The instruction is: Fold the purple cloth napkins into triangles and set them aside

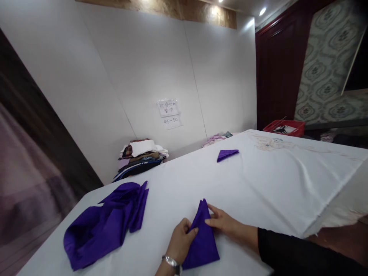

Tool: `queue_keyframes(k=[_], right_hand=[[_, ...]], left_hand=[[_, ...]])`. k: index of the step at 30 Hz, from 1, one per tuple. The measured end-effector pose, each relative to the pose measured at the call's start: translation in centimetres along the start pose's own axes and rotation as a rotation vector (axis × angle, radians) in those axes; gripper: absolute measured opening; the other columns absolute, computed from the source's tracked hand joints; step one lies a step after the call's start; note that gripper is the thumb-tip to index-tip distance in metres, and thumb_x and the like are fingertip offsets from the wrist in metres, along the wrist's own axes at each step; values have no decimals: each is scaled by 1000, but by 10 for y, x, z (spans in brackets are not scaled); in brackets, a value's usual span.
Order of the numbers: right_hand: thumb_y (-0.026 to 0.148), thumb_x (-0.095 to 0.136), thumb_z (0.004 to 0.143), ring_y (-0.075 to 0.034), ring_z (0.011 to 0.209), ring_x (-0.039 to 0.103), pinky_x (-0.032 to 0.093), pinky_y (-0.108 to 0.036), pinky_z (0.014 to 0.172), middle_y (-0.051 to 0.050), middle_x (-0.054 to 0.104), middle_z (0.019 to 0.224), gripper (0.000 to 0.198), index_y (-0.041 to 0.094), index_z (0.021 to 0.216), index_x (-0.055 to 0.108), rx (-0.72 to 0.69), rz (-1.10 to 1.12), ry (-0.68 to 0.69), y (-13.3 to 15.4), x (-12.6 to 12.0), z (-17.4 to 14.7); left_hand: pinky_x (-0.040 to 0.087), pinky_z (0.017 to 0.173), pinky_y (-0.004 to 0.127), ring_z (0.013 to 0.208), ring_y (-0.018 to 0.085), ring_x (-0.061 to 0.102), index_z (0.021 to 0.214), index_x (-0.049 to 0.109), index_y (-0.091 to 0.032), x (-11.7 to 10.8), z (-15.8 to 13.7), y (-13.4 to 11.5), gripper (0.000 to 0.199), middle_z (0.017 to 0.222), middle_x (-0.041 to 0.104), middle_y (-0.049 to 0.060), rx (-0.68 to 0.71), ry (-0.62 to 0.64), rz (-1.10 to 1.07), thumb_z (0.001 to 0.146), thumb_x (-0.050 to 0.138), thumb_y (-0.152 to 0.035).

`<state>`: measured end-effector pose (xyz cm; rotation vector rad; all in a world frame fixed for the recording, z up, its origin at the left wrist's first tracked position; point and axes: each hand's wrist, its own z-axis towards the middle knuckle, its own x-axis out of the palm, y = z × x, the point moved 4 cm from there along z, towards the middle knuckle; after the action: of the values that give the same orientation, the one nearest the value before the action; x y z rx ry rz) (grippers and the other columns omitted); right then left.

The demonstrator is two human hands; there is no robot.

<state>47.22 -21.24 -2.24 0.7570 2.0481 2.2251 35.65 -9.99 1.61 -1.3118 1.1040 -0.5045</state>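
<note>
A purple cloth napkin (202,245), folded to a narrow point at its far end, lies on the white-covered table in front of me. My left hand (181,238), with a watch at the wrist, pinches its left edge between thumb and fingers. On the opposite edge, near the tip, my right hand (220,219) grips the fabric with thumb and forefinger. A loose heap of purple cloth (106,222) rests to the left, not touching either hand. Farther back sits a small folded purple triangle (227,154).
The white tablecloth (178,180) has creases and an embroidered pattern on the right. Behind the table's edge stand a stack of folded clothes (140,155) and a red basket (284,128). Paper signs (169,113) hang on the white wall.
</note>
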Motion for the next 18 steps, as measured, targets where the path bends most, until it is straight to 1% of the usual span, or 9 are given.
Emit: queue_keyframes(k=[2,3,4,6,8,10,13,15,18], right_hand=[[38,73,64,-18,75,61,44,-34,73,-3,66,85,59,19,117,55,66,67,35,6,5,-4],[35,73,65,-17,73,60,44,-32,71,-2,66,83,47,18,107,61,82,87,35,10,6,-6],[32,72,65,-16,72,60,44,-30,70,-2,66,82,38,17,99,64,88,105,27,13,5,-8],[27,72,65,-15,72,60,43,-30,72,-2,66,81,29,15,90,65,86,147,6,19,2,-11],[25,72,64,-16,75,60,43,-32,76,-3,66,82,29,15,90,65,90,196,-8,22,-2,-12],[25,74,62,-18,79,61,42,-34,80,-5,67,86,35,15,93,64,101,238,-20,25,-6,-13],[24,74,60,-20,83,62,41,-36,83,-8,68,94,41,14,99,63,81,251,-29,31,-17,-14],[22,72,62,-19,81,63,43,-34,80,-8,68,93,39,13,99,64,67,216,-58,37,-30,-13],[19,70,63,-16,70,63,46,-30,69,-5,69,83,35,15,97,63,78,136,-155,50,-60,-12]], left_hand=[[29,48,21,48,8,38,59,38,-21,0,3,-3,28,50,44,-9,12,0,-53,63,62,-33],[29,48,21,49,8,39,59,38,-21,1,5,-3,29,50,45,-9,16,3,-81,61,64,-33],[31,48,21,49,8,41,59,39,-20,2,8,-3,30,51,47,-8,16,13,-118,60,65,-33],[35,51,22,52,10,47,65,43,-20,9,15,-3,30,55,52,-6,-4,63,-213,58,68,-35],[40,54,25,55,12,53,76,49,-20,18,23,-2,35,60,57,-4,-32,128,-294,56,71,-38],[42,56,27,56,14,56,87,52,-19,27,31,-3,45,62,59,-3,-45,170,-326,54,74,-40],[43,57,27,56,14,56,93,54,-17,39,45,-8,51,63,59,-3,-29,189,-319,52,75,-39],[41,55,25,55,12,53,96,54,-16,45,55,-12,52,61,56,-4,-7,177,-296,54,75,-38],[37,52,23,53,9,48,98,55,-15,53,70,-18,51,57,50,-7,39,135,-242,56,73,-36]])
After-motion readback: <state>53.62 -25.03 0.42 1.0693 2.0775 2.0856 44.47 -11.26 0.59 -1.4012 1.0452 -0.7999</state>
